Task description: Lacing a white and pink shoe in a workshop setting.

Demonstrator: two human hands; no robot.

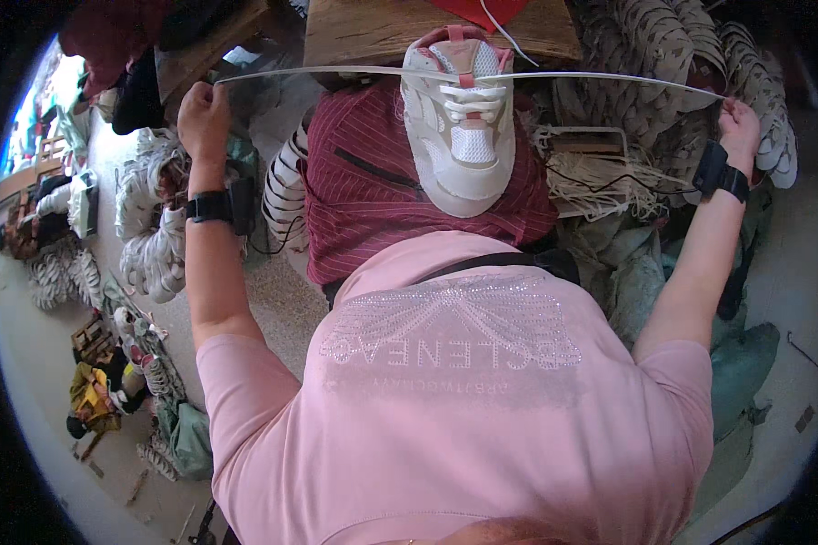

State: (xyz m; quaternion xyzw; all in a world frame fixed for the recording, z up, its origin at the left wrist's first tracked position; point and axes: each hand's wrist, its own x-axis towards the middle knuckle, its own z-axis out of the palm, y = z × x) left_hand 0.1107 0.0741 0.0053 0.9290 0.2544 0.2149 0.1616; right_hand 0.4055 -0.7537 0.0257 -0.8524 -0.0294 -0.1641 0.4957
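Observation:
A white and beige sneaker (463, 127) with pink trim lies on my lap, its toe toward me. White shoelace (354, 69) crosses its lower eyelets, and the two ends stretch far out to either side from the upper part of the shoe. My left hand (204, 113) is closed on the left end, arm reaching forward and out. At the far right, my right hand (739, 127) pinches the other end. Both lengths look nearly taut, with a slight bow. The sneaker rests without a hand on it.
A wooden bench (354, 41) stands ahead, with a red piece (486, 11) and a loose white lace on it. Bundles of shoe parts (150, 218) hang or lie at left, more (682, 54) at far right. Green sacks (736, 363) lie on the right. Another person (100, 391) sits at far left.

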